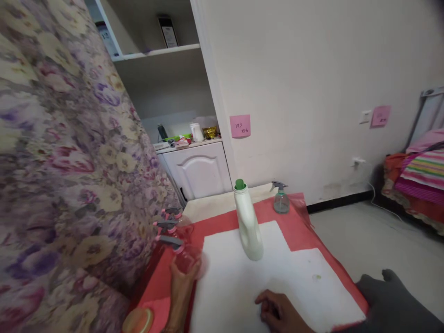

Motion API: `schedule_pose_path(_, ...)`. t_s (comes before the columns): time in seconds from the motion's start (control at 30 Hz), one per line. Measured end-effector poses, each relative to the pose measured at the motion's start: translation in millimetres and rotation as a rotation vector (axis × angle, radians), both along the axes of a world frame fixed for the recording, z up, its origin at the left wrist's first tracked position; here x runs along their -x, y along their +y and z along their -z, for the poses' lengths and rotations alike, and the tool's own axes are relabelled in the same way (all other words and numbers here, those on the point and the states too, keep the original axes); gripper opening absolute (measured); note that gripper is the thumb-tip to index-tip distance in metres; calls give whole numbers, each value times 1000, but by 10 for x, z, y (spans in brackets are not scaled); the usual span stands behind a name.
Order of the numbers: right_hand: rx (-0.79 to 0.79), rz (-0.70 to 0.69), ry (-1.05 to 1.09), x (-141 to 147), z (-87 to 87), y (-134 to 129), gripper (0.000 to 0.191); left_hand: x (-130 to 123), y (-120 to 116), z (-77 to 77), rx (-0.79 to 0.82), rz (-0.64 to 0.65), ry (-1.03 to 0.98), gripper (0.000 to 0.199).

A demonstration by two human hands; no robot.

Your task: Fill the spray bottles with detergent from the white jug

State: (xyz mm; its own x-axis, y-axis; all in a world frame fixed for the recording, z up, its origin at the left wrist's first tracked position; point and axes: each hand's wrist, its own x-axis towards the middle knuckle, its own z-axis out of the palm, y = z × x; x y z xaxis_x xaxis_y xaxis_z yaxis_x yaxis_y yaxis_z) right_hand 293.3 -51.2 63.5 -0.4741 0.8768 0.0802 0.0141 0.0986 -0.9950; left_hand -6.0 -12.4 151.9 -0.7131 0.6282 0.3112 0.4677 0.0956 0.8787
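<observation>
My left hand (184,282) is wrapped round the lower body of a clear pink spray bottle (183,259) with a grey and pink trigger head. Two similar pink spray bottles (179,231) stand just behind it along the table's left side. Loosely bent, my right hand (282,311) hovers over or rests on a white sheet (229,286); its fingertips are apart and nothing shows in them. Beyond it a pale green jug (248,222) with a green piece at its mouth stands upright on the sheet, apart from both hands.
A clear spray bottle (281,202) with a grey head stands at the back right of the red cloth (222,221). A round yellowish lid-like item (138,321) lies at front left. The floral curtain (86,185) hangs close on the left. A dark grey shape (398,300), unclear, lies at lower right.
</observation>
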Motion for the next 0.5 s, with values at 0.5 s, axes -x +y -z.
schedule_pose_path(0.5,-211,156,27,-76,-36,-58,94,-1392,-690,108,85,1126,-442,85)
